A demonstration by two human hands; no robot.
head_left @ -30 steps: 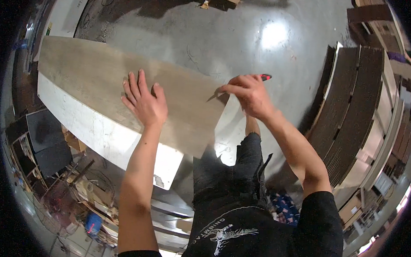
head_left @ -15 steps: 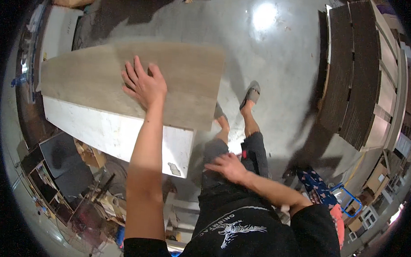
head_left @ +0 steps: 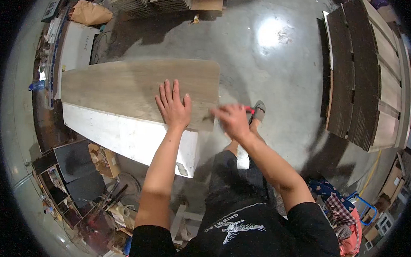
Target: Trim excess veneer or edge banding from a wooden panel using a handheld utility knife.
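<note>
A long brown wood-grain board (head_left: 121,82) lies flat along a white worktop (head_left: 128,137), covering its far side. My left hand (head_left: 175,110) rests palm down on the board near its right end, fingers spread. Just off the board's right end is my right hand (head_left: 235,122), slightly blurred and curled around a slim red tool (head_left: 249,109). Only a red piece of it sticks out past the hand, so its kind does not show. The right fingertips point toward the board's end edge; whether they touch it I cannot tell.
Tall stacks of brown panels (head_left: 363,75) stand on the right. More stacked boards (head_left: 169,1) lie at the far side. A paper bag (head_left: 92,12) sits far left. A cardboard box (head_left: 104,160) and clutter are near left; cloths (head_left: 336,203) lie near right.
My right hand has risen from beside my thigh to the board's right end with the red tool. My left hand has shifted right along the board, which now lies lower in view.
</note>
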